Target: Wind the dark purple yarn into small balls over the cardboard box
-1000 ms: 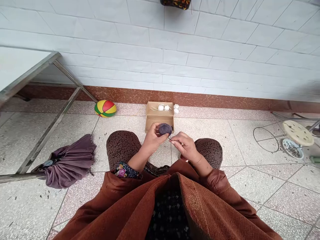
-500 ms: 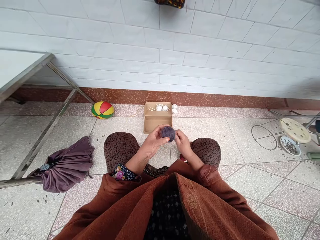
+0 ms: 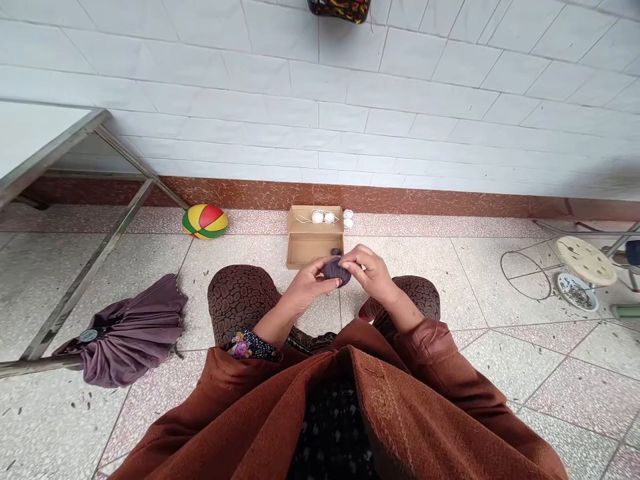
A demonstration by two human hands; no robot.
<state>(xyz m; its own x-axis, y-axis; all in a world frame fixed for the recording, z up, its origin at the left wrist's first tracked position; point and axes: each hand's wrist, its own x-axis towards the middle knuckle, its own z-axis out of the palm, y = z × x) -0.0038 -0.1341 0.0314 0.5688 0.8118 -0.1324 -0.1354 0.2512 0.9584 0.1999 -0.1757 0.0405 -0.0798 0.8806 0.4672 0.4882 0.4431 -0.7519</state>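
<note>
My left hand [image 3: 306, 288] is closed around a dark purple-grey ball of yarn [image 3: 336, 272], thumb along its lower side and fingers behind. The fingertips of my right hand [image 3: 369, 272] are pinched together at the ball's upper right; they seem to have hold of its yarn, though the strand is too thin to see. Just past the ball, a smaller dark ball [image 3: 336, 252] shows inside an open cardboard box [image 3: 305, 251] on the floor. Two white yarn balls [image 3: 324, 217] with loose strands lie in the lid half, and more white balls [image 3: 349, 218] sit right beside it.
A red, yellow and green ball [image 3: 205, 221] rests by the wall, near a metal-legged table [image 3: 60, 143]. A folded purple umbrella [image 3: 133, 333] lies at left. To the right are a cream round stool seat [image 3: 586, 260] and a white bowl [image 3: 577, 292] of dark bits.
My right hand has risen from the yarn ball's right side to over its upper right. The yarn ball has turned and dipped slightly, and the smaller dark ball behind it now shows.
</note>
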